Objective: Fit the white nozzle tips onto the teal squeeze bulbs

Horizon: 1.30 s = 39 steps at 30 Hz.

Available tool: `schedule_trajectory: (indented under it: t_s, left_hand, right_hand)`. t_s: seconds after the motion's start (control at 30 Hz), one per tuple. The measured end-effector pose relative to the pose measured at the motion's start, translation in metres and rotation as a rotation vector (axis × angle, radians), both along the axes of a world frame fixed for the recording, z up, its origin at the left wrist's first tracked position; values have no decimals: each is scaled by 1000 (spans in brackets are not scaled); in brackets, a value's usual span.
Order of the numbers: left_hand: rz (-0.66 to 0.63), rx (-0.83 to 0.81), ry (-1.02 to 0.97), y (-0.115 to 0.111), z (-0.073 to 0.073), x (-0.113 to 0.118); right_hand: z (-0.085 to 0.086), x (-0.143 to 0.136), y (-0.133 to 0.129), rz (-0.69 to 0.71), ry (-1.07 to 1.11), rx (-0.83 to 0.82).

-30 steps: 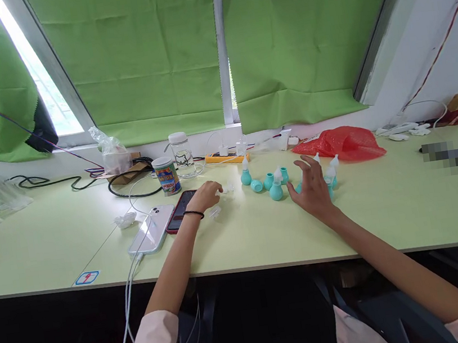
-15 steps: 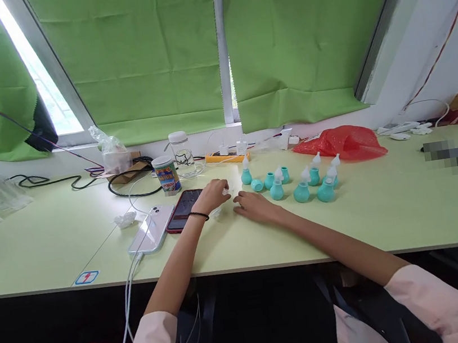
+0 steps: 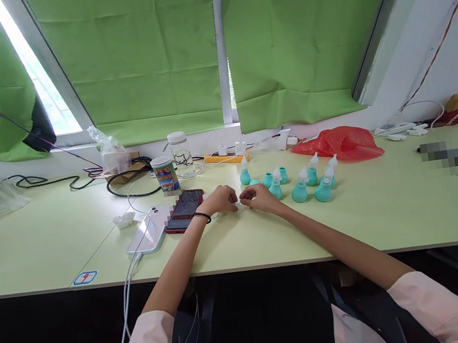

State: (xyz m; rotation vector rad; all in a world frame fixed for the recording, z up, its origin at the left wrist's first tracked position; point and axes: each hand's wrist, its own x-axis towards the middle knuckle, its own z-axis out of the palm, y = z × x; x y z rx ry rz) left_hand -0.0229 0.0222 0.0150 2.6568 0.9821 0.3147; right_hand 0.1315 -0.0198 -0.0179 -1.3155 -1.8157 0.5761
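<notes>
My left hand and my right hand meet just above the table, fingertips nearly touching. Both are closed in a pinch around a small clear plastic piece; its exact shape is mostly covered by the fingers. Just beyond and to the right of my right hand stand several teal squeeze bulbs, such as this one with a clear pointed nozzle. A teal bulb without a nozzle is among them. Another teal bulb is partly hidden behind my right hand.
Left of my left hand lie a red-cased phone and a white phone with a cable. Behind them stand a colourful can and a clear jar. A red plastic bag and an orange power strip lie farther back.
My left hand has come down and right with the small clear piece. My right hand has lifted off the tabletop, its flat fingers now curled into a pinch against that piece.
</notes>
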Motion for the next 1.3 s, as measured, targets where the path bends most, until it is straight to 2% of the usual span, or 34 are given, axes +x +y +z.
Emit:
schedule_trajectory:
  t_s: [0.13,0.33,0.7,0.9,1.2,1.3]
  left_hand:
    - [15,67,5,0,-4,3]
    - [18,50,10,0,-7,6]
    - [9,56,12,-1,-6,8]
    - [20,57,13,-1,-6,7]
    - [4,76,18,2,-8,7]
    - [1,63,24,3,-8,6]
  right_hand:
    - [0,1,4,68,202,-156]
    - [-6,3,9,69,189,-188]
    - [-5,0,7,-31,280,-258]
    - [-9,0,9,-30,277,-226]
    - [-7,2,4,12,-7,85]
    - [-4,2,3,12,-37,96]
